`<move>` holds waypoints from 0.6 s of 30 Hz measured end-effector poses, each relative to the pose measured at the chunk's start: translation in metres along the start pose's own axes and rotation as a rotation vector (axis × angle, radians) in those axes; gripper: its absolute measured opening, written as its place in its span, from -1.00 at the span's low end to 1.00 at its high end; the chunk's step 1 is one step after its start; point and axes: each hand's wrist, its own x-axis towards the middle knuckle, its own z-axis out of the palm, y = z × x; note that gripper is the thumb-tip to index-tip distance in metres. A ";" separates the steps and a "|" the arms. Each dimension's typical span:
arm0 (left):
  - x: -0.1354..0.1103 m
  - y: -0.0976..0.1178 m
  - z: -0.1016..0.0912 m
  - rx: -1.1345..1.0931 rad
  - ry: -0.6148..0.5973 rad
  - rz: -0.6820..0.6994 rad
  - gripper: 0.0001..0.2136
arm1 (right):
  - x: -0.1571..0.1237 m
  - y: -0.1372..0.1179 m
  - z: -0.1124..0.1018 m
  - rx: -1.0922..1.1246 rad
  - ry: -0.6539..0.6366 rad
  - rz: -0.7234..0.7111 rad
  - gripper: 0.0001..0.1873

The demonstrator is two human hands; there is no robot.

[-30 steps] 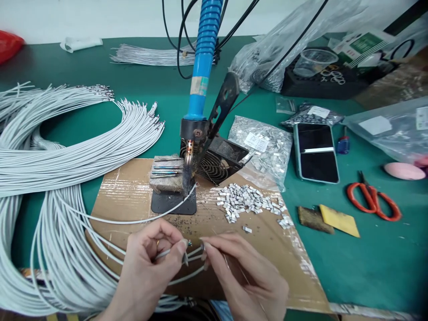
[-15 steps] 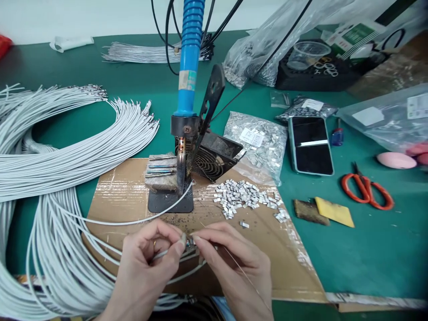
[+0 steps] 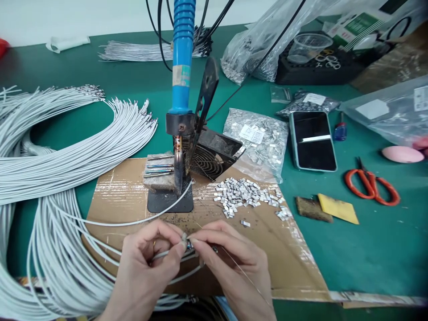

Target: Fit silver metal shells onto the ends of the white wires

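My left hand point(image 3: 149, 261) is closed, with thumb and forefinger pinching a white cable point(image 3: 160, 255) close to its end. Against those fingertips, my right hand point(image 3: 236, 261) pinches a small shiny metal piece point(image 3: 189, 244) at the cable's end; its exact shape is mostly hidden. A thin solder wire point(image 3: 246, 275) also runs through the right hand, its tip sticking out above the forefinger. Just beyond both hands stands a soldering iron point(image 3: 181, 96) with a blue handle, held upright in a black stand point(image 3: 170, 203). Another white cable point(image 3: 133, 222) ends by the stand.
Cardboard point(image 3: 287, 267) lies under the hands. Loose metal clips point(image 3: 239, 194) are heaped right of the stand, before a bag of clips point(image 3: 256, 138). Bundled white cables point(image 3: 67, 167) fill the left. A fan point(image 3: 214, 154), phone point(image 3: 313, 140) and scissors point(image 3: 371, 185) lie beyond.
The camera view has shifted slightly. My fingertips have moved a little at the cable end, and more of the shiny metal piece shows between them. Both hands keep their grip.
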 end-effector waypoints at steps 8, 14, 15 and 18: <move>0.000 0.001 0.004 0.000 0.016 0.025 -0.85 | 0.000 0.000 0.000 0.009 0.012 0.017 -0.81; 0.000 0.002 0.007 -0.002 0.038 0.015 -0.86 | -0.001 0.003 0.000 -0.013 0.031 -0.004 -0.81; 0.000 0.002 0.007 -0.002 0.040 0.013 -0.87 | -0.001 0.003 0.000 -0.021 0.038 -0.008 -0.81; 0.002 -0.001 0.008 0.003 0.042 0.030 -0.87 | -0.002 0.005 0.001 -0.040 0.050 -0.018 -0.83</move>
